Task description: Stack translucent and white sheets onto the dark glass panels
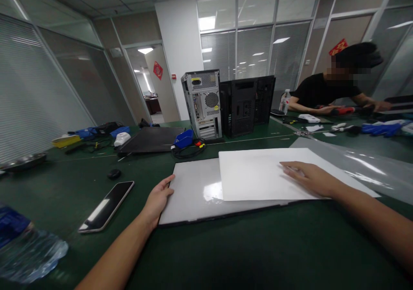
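Observation:
A flat panel (190, 191) with a glossy pale grey face and a thin black frame lies in front of me on the green table. My left hand (160, 197) grips its left edge, thumb on top. A white sheet (251, 176) overlaps the panel's right half and reaches past its right side. Over that sheet is my right hand (311, 178), its fingers curled together. Something small and whitish shows between those fingers, too unclear to name. Beyond the sheet, to the right, lies a clear plastic film (371, 165) with bright reflections.
A phone (106, 208), a round black object (114, 174) and a water bottle (29, 247) are at left. Behind the panel stand a computer tower (203, 105), black cases (241, 107) and a blue object with cable (183, 139). Another person (325, 90) works at far right.

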### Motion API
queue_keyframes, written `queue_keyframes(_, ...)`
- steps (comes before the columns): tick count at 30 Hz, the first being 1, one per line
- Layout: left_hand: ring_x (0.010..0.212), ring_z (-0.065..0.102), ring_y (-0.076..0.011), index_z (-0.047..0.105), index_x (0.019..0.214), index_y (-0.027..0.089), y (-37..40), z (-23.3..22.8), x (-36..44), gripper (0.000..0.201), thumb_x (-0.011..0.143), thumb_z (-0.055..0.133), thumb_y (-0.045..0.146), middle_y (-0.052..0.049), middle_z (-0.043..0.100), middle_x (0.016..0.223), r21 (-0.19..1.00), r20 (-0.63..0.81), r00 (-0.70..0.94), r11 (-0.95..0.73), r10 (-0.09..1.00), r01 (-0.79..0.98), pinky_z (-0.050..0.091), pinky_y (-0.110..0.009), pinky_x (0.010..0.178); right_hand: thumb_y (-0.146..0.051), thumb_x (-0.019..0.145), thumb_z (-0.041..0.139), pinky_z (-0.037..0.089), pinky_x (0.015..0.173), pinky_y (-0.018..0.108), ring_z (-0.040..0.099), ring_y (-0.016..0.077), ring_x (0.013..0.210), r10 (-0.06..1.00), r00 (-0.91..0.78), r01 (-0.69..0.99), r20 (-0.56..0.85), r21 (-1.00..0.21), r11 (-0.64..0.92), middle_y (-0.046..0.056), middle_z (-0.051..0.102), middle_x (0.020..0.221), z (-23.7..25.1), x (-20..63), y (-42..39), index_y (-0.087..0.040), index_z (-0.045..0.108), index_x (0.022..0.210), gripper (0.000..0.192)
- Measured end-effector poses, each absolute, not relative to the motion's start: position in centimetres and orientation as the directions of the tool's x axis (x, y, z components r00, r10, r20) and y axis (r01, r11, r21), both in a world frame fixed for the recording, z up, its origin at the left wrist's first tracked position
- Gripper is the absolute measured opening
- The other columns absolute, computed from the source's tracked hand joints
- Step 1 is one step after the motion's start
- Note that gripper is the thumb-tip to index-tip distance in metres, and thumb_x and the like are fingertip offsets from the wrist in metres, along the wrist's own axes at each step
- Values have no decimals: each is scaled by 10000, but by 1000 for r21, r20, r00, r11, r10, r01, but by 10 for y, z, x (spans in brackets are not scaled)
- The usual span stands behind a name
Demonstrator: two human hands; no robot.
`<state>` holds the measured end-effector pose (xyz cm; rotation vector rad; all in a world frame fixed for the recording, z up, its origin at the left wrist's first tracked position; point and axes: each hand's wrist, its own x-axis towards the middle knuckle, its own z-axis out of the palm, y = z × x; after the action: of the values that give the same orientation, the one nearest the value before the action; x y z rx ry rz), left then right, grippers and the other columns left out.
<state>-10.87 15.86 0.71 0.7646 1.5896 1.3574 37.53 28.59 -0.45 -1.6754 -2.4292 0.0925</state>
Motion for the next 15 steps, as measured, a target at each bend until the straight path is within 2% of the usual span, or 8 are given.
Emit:
queue_keyframes(1, 568, 618, -107, 502, 1379, 185, 159, 7, -109, 669, 734, 528, 9, -103, 631, 1272, 974, -227, -417, 210, 880, -88, 485, -227, 510, -647, 926, 254, 356, 1077, 363, 446, 249, 1289, 925, -360, 913, 123, -159, 376, 35, 453, 1449, -4, 375, 286, -269, 447, 1426, 656)
queue_keyframes(3, 580, 627, -116, 502, 1380, 188, 159, 6, -110, 674, 731, 530, 9, -101, 639, 1258, 974, -227, -411, 208, 883, -92, 491, -233, 518, -656, 920, 257, 322, 1098, 420, 419, 286, 1307, 930, -338, 923, 140, -145, 357, 70, 417, 1473, -3, 377, 287, -235, 415, 1450, 695)
queue_keyframes(6, 555, 616, -112, 496, 1386, 185, 159, 6, -110, 687, 726, 518, -2, -101, 644, 1248, 974, -227, -409, 203, 884, -103, 496, -238, 523, -674, 902, 269, 361, 1015, 541, 487, 381, 1210, 950, -274, 949, 146, -121, 292, 178, 505, 1372, -6, 383, 288, -137, 543, 1343, 746)
queue_keyframes(8, 526, 600, -101, 494, 1388, 184, 159, 6, -110, 685, 729, 514, -3, -102, 644, 1251, 973, -231, -412, 208, 881, -101, 490, -232, 513, -668, 903, 283, 390, 997, 513, 519, 364, 1175, 947, -293, 943, 132, -124, 310, 171, 548, 1327, -8, 384, 289, -140, 599, 1280, 722)
queue_keyframes(11, 545, 614, -101, 501, 1376, 178, 159, 7, -109, 663, 738, 512, 2, -107, 630, 1275, 973, -230, -418, 214, 879, -85, 489, -221, 507, -648, 921, 272, 403, 1022, 431, 518, 289, 1201, 929, -345, 921, 135, -141, 363, 103, 547, 1349, -8, 382, 291, -195, 570, 1322, 674)
queue_keyframes(15, 551, 632, -118, 482, 1382, 158, 160, 6, -109, 686, 722, 479, -28, -121, 661, 1221, 974, -227, -410, 198, 883, -115, 483, -221, 477, -705, 868, 344, 370, 1048, 505, 494, 319, 1217, 920, -351, 920, 174, -118, 373, 110, 552, 1336, -12, 380, 296, -188, 573, 1316, 722)
